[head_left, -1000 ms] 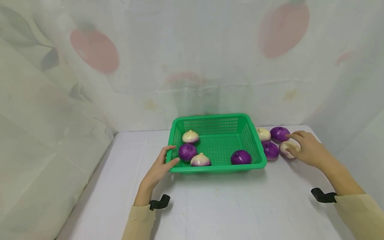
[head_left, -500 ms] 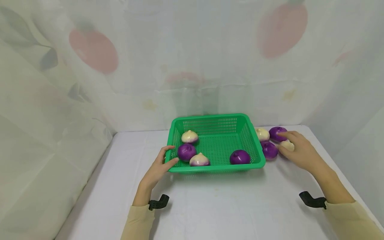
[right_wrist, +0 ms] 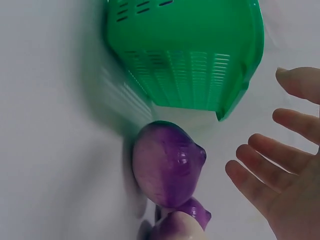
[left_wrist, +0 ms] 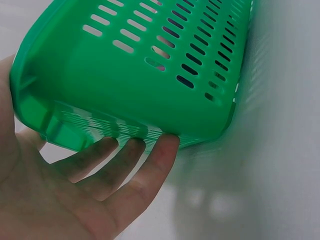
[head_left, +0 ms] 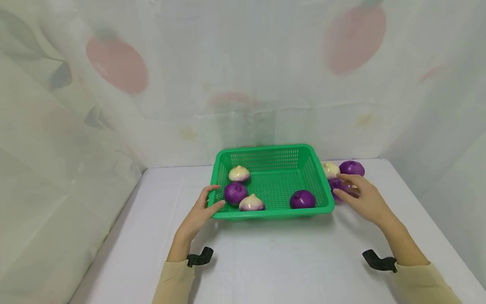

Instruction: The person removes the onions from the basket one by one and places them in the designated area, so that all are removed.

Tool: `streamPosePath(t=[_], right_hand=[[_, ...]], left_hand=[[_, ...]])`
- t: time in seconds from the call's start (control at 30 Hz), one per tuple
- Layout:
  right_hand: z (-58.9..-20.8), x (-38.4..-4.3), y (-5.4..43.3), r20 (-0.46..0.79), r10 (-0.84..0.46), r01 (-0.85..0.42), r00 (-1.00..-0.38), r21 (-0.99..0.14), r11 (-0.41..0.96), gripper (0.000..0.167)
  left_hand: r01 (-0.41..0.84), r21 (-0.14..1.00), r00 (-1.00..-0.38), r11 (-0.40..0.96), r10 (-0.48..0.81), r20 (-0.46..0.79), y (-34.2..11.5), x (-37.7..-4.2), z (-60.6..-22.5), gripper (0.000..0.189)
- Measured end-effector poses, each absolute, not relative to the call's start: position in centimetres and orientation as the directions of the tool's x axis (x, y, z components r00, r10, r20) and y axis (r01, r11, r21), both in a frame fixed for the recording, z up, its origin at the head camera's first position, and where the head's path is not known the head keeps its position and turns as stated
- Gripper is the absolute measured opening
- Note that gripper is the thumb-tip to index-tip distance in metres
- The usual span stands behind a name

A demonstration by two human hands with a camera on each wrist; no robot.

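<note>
My left hand (head_left: pixel 195 217) grips the left end of a green plastic basket (head_left: pixel 265 214), thumb at the rim; in the left wrist view its fingers lie against the outer wall. Inside the basket sit two white-and-purple turnips (head_left: pixel 239 173) and two purple onions (head_left: pixel 235 193). My right hand (head_left: pixel 364 200) hovers with spread fingers over a purple onion (head_left: pixel 336 185) beside the basket's right end. In the right wrist view the fingers stand apart from a purple onion (right_wrist: pixel 167 162), with nothing held.
Next to the basket's right end lie another purple onion (head_left: pixel 352 167) and a white turnip (head_left: pixel 331 169). One more turnip there is mostly hidden behind my right hand. A white cloth covers the table (head_left: pixel 281 261); a printed curtain (head_left: pixel 265 63) hangs behind.
My right hand has moved left, from over the outermost white turnip to over the purple onion nearer the basket. The left hand has kept its place on the basket.
</note>
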State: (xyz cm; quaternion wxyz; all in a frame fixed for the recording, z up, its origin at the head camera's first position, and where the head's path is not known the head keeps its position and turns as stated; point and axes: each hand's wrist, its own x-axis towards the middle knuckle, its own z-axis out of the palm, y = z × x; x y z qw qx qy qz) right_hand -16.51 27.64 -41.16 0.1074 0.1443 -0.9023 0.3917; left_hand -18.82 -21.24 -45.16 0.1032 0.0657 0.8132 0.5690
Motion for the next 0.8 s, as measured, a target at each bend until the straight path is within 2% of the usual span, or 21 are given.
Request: streamPosePath(t=[0.5,0.8], right_hand=[[-43.4,-16.6,26.2,0.235,-0.24,-0.324,-0.942,-0.826,0.462,0.049],[-44.0,-17.1,25.6,0.153,-0.244,-0.251,-0.958,-0.86,0.444,0.056]], left_hand=[[-0.016,0.937,-0.97,0.348,0.22,-0.098,-21.2,-18.9,-45.3,0.058],[-0.012,0.936,-0.972,0.351,0.216,-0.094,-21.2,-18.8,-45.1,0.056]])
